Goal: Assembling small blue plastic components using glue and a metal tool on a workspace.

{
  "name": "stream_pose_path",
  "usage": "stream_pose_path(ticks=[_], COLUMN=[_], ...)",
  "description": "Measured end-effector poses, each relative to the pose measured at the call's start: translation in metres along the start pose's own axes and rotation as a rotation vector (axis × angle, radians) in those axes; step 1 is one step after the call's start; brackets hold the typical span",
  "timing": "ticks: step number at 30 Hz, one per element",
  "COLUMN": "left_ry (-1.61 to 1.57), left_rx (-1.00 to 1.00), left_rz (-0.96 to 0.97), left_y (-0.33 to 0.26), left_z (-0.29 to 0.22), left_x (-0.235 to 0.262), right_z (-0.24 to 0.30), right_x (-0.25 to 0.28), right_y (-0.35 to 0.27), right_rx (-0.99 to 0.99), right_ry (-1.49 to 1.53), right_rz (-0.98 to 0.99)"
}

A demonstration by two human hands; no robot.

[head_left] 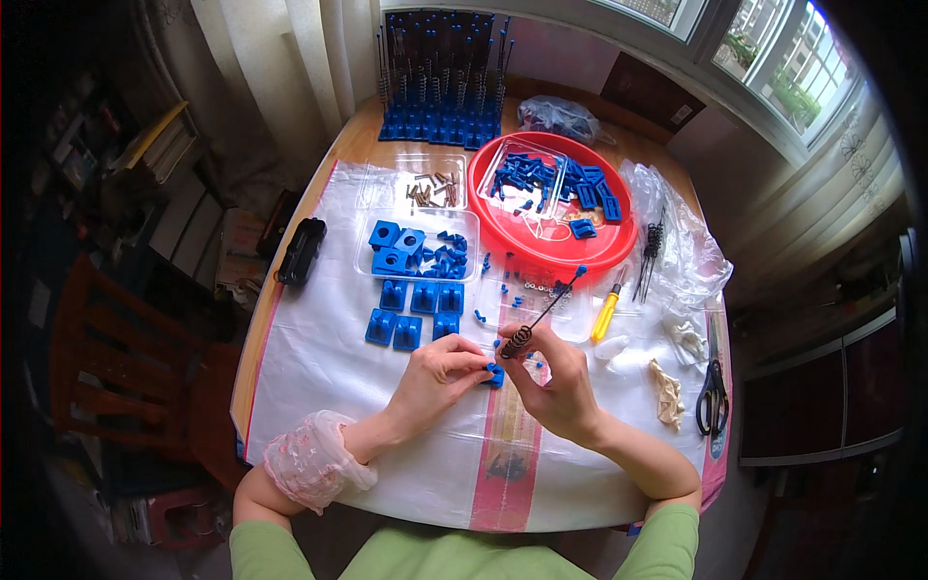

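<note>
Near the middle of the table, my left hand (437, 379) pinches a small blue plastic part (496, 377) between thumb and fingertips, low over the cloth. Just to its right, my right hand (559, 389) is closed on a black coil spring on a thin rod (518, 339). The rod slants up and away to a blue tip. Its lower end is close to the blue part; whether they touch is hidden by my fingers. Several blue plastic blocks (407, 333) stand in rows beyond my left hand. Tiny blue pegs (480, 316) lie scattered ahead of both hands.
A clear tray (362, 253) holds blue parts; another (364, 187) holds brass-coloured pins. Behind them are a red basin (483, 230) and rows of spring assemblies (440, 126). At right lie a yellow-handled screwdriver (605, 317), black scissors (712, 401), a crumpled glove (667, 394) and plastic bags (710, 263).
</note>
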State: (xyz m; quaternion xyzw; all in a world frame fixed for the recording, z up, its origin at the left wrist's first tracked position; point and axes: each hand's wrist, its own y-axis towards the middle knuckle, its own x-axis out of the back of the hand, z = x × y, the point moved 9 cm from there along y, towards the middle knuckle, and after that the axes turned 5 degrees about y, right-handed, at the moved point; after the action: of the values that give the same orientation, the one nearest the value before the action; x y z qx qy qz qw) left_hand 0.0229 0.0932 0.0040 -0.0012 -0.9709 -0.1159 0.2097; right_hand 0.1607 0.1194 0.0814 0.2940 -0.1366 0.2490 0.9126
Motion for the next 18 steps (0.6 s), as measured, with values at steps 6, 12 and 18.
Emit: stream_pose_path(ticks=[6,12,18], left_ry=[-0.01,-0.034,-0.037], left_rx=[0.011,0.002,0.012], left_rz=[0.04,0.043,0.054], left_y=[-0.0008,-0.0019,-0.0021], left_z=[-0.007,-0.0055,-0.004], left_x=[-0.0003,0.0005,-0.0006], right_z=[0.0009,0.0003,-0.0028], right_x=[0.0035,0.0037,0.0029], right_y=[0.0022,0.0033,0.0012], right_rx=[-0.018,-0.022,-0.031], right_ry=[-0.03,-0.029,-0.021], right_rz=[-0.003,0.001,-0.005])
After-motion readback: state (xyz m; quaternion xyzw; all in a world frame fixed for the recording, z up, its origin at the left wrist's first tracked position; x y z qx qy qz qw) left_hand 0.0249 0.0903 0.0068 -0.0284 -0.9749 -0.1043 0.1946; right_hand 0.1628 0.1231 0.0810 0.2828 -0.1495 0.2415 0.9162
